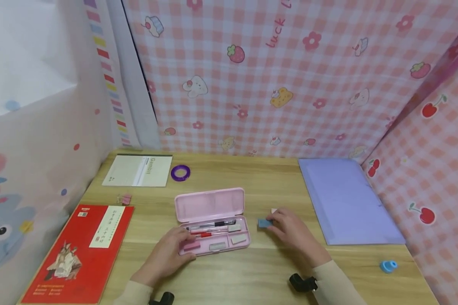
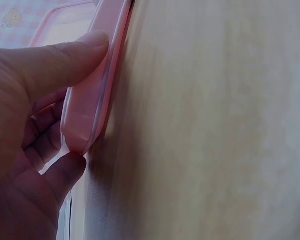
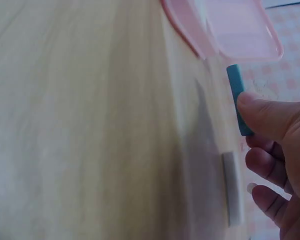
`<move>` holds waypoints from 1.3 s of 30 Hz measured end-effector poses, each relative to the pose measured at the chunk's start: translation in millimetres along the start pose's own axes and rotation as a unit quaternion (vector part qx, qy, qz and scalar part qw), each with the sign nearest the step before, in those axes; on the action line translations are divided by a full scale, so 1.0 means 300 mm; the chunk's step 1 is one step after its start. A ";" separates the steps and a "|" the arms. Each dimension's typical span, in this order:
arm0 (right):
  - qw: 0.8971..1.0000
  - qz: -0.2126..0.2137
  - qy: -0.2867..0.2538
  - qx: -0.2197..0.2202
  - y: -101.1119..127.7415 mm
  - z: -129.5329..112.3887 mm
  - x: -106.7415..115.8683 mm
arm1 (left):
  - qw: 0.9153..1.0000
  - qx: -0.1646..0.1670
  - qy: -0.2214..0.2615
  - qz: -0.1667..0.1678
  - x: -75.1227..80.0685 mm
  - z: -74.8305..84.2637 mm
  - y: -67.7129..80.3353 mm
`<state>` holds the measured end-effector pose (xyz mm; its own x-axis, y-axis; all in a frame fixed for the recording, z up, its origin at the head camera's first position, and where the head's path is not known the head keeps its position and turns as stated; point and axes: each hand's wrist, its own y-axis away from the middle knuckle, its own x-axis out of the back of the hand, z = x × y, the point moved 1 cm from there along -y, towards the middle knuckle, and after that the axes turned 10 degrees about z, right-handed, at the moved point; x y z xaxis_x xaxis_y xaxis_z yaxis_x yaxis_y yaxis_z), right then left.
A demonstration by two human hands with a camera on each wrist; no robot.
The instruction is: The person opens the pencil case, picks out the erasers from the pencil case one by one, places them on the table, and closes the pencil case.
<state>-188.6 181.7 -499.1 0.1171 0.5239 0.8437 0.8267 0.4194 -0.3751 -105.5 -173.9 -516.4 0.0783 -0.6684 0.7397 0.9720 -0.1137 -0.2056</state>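
Eraser (image 1: 265,223) — small, blue, lying on the wooden surface (image 1: 275,275) just right of the open pink case (image 1: 212,220) — is pinched by the right hand (image 1: 292,231). It looks light and slightly soft; its long sides suit a grip. Left hand (image 1: 168,254) grips the case's near corner.

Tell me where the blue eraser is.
In the head view, the blue eraser lies on the table just right of the pink pencil case, at the right hand's fingertips.
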 end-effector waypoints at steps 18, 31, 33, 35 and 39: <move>0.998 -0.027 -0.001 -0.049 0.046 0.057 -0.024 | 1.000 0.006 0.000 -0.004 0.001 0.008 0.001; 0.998 -0.024 0.002 -0.060 0.052 0.063 -0.037 | 1.000 -0.009 -0.002 0.002 -0.006 -0.004 0.003; 0.998 -0.024 0.001 -0.063 0.051 0.064 -0.037 | 1.000 -0.014 -0.003 0.004 -0.006 -0.005 0.001; 0.997 -0.025 -0.001 -0.067 0.051 0.063 -0.036 | 1.000 -0.018 -0.002 0.007 -0.007 -0.008 0.001; 0.997 -0.023 -0.012 -0.072 0.050 0.059 -0.027 | 1.000 -0.018 -0.001 0.006 -0.008 -0.011 0.002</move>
<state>-186.9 196.8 -518.3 0.0653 0.5238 0.8493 0.9014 0.3341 -0.2754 -105.9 -174.8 -520.4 0.0899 -0.6688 0.7380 0.9625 -0.1322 -0.2370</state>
